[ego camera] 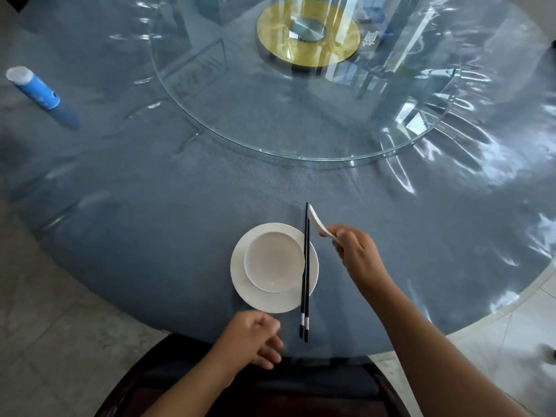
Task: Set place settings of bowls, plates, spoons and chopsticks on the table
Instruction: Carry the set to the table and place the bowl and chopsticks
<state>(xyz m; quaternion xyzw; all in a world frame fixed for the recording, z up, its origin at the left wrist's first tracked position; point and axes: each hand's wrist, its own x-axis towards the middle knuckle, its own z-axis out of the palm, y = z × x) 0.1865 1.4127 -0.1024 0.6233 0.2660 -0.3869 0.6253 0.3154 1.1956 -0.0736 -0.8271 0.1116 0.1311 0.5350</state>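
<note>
On a blue-grey table, a white bowl sits on a plate, black chopsticks cross the plate's 3 o'clock edge, the right hand pinches a white spoon by its handle at 1 o'clock, and the left hand hangs loosely curled, empty, at 6 o'clock.

1 white plate lies flat on the blue-grey table, near its front edge. 1 empty white bowl sits upright on the plate, offset toward its far side. 2 black chopsticks with silver bands lie side by side across the plate's right rim, just beside the bowl. 1 white ceramic spoon is tilted just right of the chopstick tips, its handle pinched by the right hand.
</note>
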